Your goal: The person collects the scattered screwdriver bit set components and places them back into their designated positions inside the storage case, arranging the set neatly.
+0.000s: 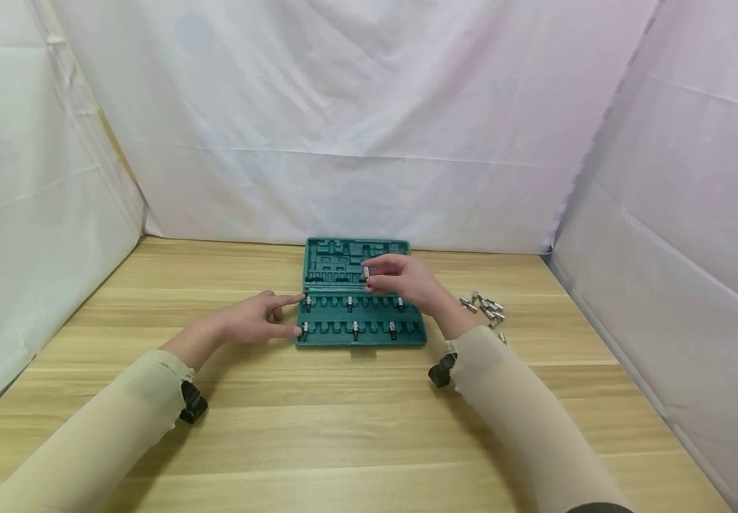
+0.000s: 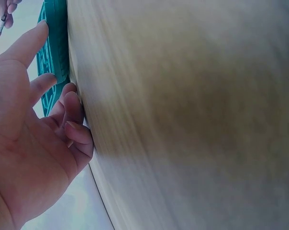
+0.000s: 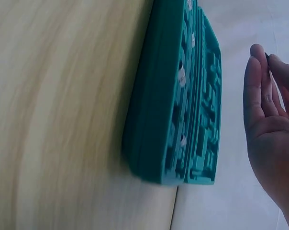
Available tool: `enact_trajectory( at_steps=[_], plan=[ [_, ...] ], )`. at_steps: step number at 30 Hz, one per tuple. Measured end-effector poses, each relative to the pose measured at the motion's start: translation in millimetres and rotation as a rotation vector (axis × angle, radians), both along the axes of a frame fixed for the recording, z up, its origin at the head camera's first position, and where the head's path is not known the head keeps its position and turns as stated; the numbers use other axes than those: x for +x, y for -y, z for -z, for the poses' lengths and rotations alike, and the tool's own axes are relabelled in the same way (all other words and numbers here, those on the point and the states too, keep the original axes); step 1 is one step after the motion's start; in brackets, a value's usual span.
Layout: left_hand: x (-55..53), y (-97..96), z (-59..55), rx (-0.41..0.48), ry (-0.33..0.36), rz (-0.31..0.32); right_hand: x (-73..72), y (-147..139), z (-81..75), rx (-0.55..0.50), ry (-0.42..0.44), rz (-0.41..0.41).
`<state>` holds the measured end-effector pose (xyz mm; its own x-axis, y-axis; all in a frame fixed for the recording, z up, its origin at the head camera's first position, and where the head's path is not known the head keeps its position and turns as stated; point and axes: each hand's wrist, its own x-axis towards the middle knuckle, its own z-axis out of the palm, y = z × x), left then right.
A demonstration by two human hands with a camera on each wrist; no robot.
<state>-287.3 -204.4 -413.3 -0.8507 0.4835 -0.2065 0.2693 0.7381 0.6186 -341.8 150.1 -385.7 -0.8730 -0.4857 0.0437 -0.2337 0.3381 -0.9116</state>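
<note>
A green plastic case (image 1: 330,347) lies unfolded on the table, its slotted lower half toward me and its moulded lid at the back. Several small silver-and-black bit sockets (image 1: 355,329) sit in two rows of its slots. At the case's left edge is my left hand (image 1: 253,318), thumb and index finger (image 2: 29,43) stretched out and touching it, the other fingers loosely bent. My right hand (image 1: 407,280) holds one bit socket (image 1: 365,273) between thumb and fingertips, above the case near the lid. In the right wrist view that socket is mostly hidden by the fingers (image 3: 254,86).
On the wooden table (image 1: 343,427), right of the case, lies a loose pile of silver bit sockets (image 1: 491,308). White cloth (image 1: 343,142) hangs behind the table and along both sides.
</note>
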Motion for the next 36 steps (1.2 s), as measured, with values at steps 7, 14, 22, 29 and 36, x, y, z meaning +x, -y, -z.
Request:
enact_trajectory(
  at_steps=[7,14,22,29,36],
  plan=[
    [1.6,-1.8,0.0,0.017,0.002,0.005,-1.2,11.8,0.4,-0.008,-0.006,0.0],
    [1.2,-1.6,-0.4,0.01,0.006,-0.001,-6.5,21.5,1.1,0.064,-0.051,0.012],
    [1.0,-1.4,-0.2,0.005,0.01,0.003,-11.9,35.0,2.3,0.143,-0.065,0.029],
    [0.7,-2.2,1.2,-0.006,0.014,-0.006,-14.9,48.7,5.7,0.178,-0.067,0.026],
    [-0.1,-2.5,1.3,-0.001,0.006,0.005,-18.0,58.4,9.9,0.207,-0.068,0.011]
  ],
)
